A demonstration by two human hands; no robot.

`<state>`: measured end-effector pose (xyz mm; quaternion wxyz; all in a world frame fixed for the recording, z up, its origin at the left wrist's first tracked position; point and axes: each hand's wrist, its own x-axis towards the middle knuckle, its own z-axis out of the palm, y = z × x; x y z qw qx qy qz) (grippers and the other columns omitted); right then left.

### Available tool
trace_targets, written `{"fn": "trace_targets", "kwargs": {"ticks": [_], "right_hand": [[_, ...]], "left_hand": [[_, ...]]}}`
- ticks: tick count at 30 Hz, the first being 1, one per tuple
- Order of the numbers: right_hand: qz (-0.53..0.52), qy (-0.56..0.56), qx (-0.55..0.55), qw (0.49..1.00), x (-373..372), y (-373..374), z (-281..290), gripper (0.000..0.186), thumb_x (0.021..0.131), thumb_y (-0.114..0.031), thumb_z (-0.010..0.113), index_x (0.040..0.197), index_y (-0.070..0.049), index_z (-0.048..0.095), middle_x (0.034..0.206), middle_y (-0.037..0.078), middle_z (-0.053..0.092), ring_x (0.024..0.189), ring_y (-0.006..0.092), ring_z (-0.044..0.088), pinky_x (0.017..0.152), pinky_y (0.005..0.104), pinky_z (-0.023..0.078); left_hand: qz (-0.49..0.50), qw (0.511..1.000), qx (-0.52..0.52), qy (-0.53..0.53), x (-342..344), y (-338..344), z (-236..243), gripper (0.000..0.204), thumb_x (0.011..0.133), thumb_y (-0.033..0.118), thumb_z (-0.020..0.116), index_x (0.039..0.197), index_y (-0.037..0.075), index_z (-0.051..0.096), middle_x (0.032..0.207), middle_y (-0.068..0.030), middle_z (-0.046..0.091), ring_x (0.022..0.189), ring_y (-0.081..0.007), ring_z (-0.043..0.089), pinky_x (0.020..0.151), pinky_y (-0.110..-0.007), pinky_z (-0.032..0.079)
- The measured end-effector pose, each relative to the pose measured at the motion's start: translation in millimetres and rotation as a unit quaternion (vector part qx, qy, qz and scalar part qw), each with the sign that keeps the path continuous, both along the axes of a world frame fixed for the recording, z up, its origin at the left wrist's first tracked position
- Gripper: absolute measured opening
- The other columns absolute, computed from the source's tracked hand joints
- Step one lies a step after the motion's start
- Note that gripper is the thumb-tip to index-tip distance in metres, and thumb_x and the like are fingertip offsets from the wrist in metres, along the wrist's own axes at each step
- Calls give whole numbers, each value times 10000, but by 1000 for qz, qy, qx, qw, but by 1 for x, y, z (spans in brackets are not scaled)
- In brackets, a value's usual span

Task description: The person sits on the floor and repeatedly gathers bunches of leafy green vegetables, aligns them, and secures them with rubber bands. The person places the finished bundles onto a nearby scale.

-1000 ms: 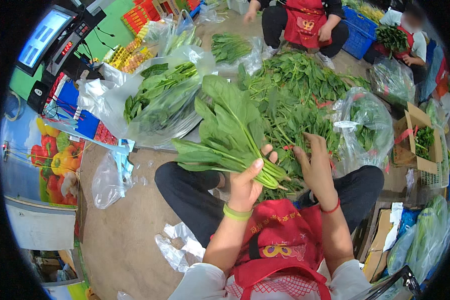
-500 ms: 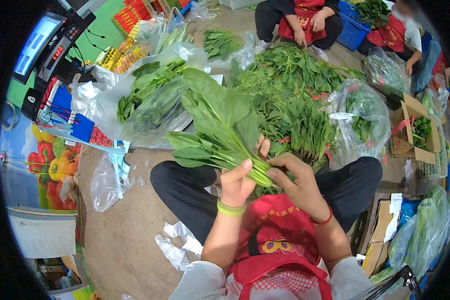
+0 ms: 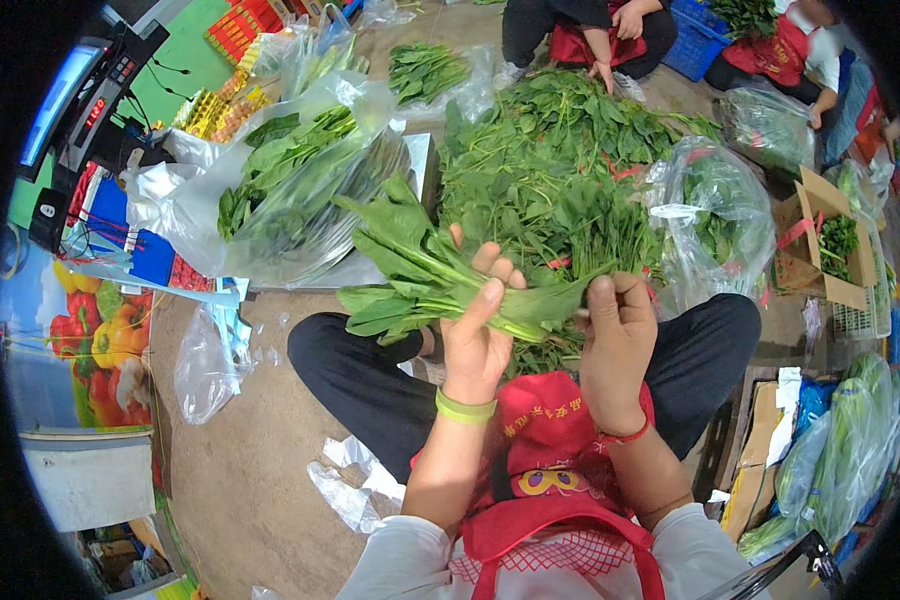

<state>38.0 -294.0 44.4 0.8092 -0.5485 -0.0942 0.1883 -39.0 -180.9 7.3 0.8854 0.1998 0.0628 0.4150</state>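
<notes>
My left hand [image 3: 478, 345] is closed round a bunch of spinach-like leafy greens [image 3: 410, 262], held above my lap with the leaves pointing up and left. The thumb lies over the stems. At the stem end, my right hand [image 3: 618, 352] pinches the tip of a single broad leaf [image 3: 555, 303] between thumb and fingers. That leaf stretches rightward from the bunch; where its base ends is hidden by the left hand. Beyond my hands spreads a large pile of the same greens [image 3: 540, 160], with red ties showing among them.
An open plastic bag of greens [image 3: 310, 190] lies on a metal surface [image 3: 422, 165] at left. A tied clear bag [image 3: 715, 230] and a cardboard box [image 3: 810, 225] stand at right. Across the pile, a co-worker's hand [image 3: 602, 72] reaches down to the leaves. Torn plastic [image 3: 355, 485] lies on the floor.
My right hand has moved right from the stems and now pinches a leaf's tip. The bunch has tipped lower and leftward in my left hand. A co-worker's hand has reached toward the pile.
</notes>
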Motion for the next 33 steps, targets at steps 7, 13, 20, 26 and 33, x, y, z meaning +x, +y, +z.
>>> {"fn": "trace_targets", "kwargs": {"ticks": [7,13,20,26,33], "right_hand": [[-68,-155,-80,982,54,5,8,202,1028,-187,634,1118,-18,572,892,15,590,755,114,541,678,254,455],[115,-514,-269,806,57,10,-3,566,912,-142,703,1407,13,476,1317,225,533,1248,374,515,1050,432,422],[261,-584,-390,662,6,9,-58,657,873,-90,625,1468,43,380,1367,233,507,1228,383,532,970,440,467],[403,-310,-298,808,5,3,-71,480,1004,-176,565,1402,27,387,1094,225,613,918,356,628,813,435,513],[501,83,-90,856,23,-9,-52,376,1063,-241,557,1383,-70,458,840,-32,568,649,54,454,586,225,363]], "left_hand": [[22,998,-28,56,-3,8,-5,760,878,-106,664,1528,172,386,1220,-55,607,1064,-165,616,1009,-365,510],[45,985,-3,168,0,2,-1,458,925,-61,679,1350,12,522,1133,-83,645,1044,-185,647,912,-334,558],[44,960,-80,263,18,-6,-24,370,908,-26,708,1237,21,546,1089,-47,614,1004,-143,596,905,-299,487],[-85,931,22,355,-7,6,-51,449,920,16,683,1351,30,560,1227,-74,654,1071,-173,622,849,-326,529],[-217,960,-47,174,-35,5,-31,484,992,108,622,1438,-12,477,1361,-133,610,1213,-244,614,956,-371,557]]}}
